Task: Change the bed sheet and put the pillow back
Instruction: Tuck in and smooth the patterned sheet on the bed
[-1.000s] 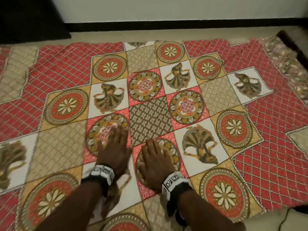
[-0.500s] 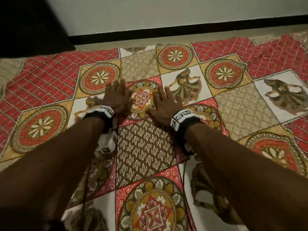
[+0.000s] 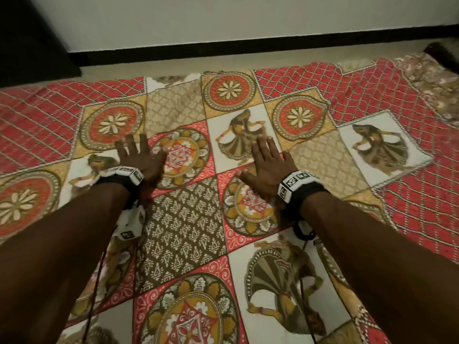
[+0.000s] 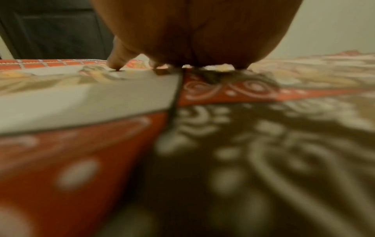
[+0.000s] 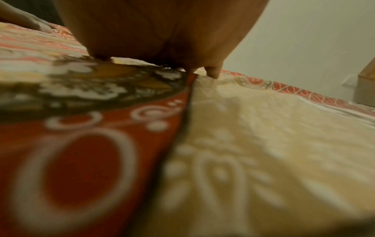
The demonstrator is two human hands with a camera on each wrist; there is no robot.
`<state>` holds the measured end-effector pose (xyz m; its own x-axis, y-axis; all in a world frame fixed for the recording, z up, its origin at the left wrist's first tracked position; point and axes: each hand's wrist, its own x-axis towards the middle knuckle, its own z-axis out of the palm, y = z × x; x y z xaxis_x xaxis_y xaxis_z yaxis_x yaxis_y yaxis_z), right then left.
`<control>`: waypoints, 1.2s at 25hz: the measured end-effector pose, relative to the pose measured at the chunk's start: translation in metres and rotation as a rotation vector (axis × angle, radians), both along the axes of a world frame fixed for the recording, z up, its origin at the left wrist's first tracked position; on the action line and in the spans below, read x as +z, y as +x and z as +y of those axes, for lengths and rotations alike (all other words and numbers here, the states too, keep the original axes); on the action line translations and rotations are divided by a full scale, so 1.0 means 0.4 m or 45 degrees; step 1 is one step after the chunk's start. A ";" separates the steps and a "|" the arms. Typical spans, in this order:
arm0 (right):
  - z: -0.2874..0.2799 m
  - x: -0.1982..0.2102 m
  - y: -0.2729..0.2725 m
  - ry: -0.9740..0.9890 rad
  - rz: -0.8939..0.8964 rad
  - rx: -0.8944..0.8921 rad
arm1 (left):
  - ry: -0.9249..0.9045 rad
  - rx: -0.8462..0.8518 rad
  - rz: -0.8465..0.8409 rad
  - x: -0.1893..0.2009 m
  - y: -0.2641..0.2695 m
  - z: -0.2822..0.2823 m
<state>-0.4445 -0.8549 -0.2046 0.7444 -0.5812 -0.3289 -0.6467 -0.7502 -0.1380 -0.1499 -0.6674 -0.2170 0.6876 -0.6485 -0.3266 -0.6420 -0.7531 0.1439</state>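
A patterned bed sheet point(image 3: 183, 234) in red, yellow, brown and white squares lies spread flat across the bed. My left hand point(image 3: 139, 157) presses flat on it with fingers straight and spread, beside a round medallion print. My right hand point(image 3: 269, 161) lies flat the same way, to the right, over the edge of a dancer print. In the left wrist view the palm point(image 4: 192, 32) sits on the sheet point(image 4: 101, 96). The right wrist view shows the right palm point(image 5: 162, 32) down on the sheet point(image 5: 263, 128). No pillow is in view.
The sheet's far edge point(image 3: 223, 73) meets a strip of pale floor and a white wall point(image 3: 223, 21) with a black skirting. A dark door point(image 3: 27, 36) stands at the far left. Crumpled floral fabric point(image 3: 432, 80) lies at the far right corner.
Both hands have slid forward across the sheet, away from me, and have then spread apart, the left going left and the right going right. They stay flat on the cloth.
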 end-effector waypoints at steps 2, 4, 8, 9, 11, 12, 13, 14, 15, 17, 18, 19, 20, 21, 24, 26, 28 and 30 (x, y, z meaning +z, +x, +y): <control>-0.031 0.004 -0.053 0.025 0.005 -0.049 | -0.033 -0.026 -0.070 -0.001 -0.067 -0.025; -0.067 0.011 -0.108 0.052 0.026 -0.105 | -0.070 -0.103 -0.098 -0.004 -0.148 -0.075; -0.149 0.025 -0.229 0.065 0.050 -0.139 | -0.090 -0.280 -0.021 0.016 -0.355 -0.218; -0.170 0.028 -0.262 0.083 0.050 -0.162 | -0.094 -0.329 -0.009 0.021 -0.412 -0.258; -0.208 0.028 -0.322 0.097 0.058 -0.184 | -0.105 -0.434 0.050 0.030 -0.521 -0.331; -0.232 0.027 -0.354 0.093 0.068 -0.171 | -0.108 -0.473 0.088 0.032 -0.576 -0.369; -0.250 0.026 -0.371 0.088 0.077 -0.151 | -0.115 -0.507 0.100 0.035 -0.616 -0.398; -0.274 0.021 -0.391 0.086 0.080 -0.140 | -0.111 -0.540 0.102 0.037 -0.657 -0.432; -0.292 0.018 -0.403 0.078 0.072 -0.137 | -0.105 -0.561 0.105 0.035 -0.689 -0.458; -0.321 0.009 -0.420 0.061 0.047 -0.140 | -0.111 -0.574 0.108 0.036 -0.740 -0.494; -0.330 0.007 -0.425 0.058 0.031 -0.129 | -0.114 -0.578 0.082 0.037 -0.757 -0.502; -0.337 0.008 -0.430 0.067 0.011 -0.107 | -0.111 -0.587 0.043 0.038 -0.773 -0.512; -0.344 0.010 -0.438 0.078 -0.010 -0.086 | -0.102 -0.597 0.008 0.038 -0.792 -0.519; -0.347 0.015 -0.445 0.054 -0.036 -0.069 | -0.098 -0.604 -0.016 0.037 -0.806 -0.521; -0.372 0.039 -0.469 -0.133 -0.091 -0.025 | -0.059 -0.599 0.005 0.032 -0.846 -0.534; -0.392 0.055 -0.474 -0.127 -0.084 0.031 | -0.063 -0.570 0.053 0.032 -0.860 -0.539; -0.408 0.063 -0.472 -0.113 -0.069 0.089 | -0.061 -0.567 0.033 0.035 -0.864 -0.542; -0.415 0.067 -0.474 -0.138 -0.043 0.110 | -0.037 -0.573 -0.011 0.038 -0.866 -0.545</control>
<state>-0.6340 -1.0211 -0.1779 0.8030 -0.5450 -0.2412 -0.5751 -0.8148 -0.0735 -0.4965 -0.8855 -0.2020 0.3378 -0.8924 -0.2992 -0.9058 -0.3946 0.1541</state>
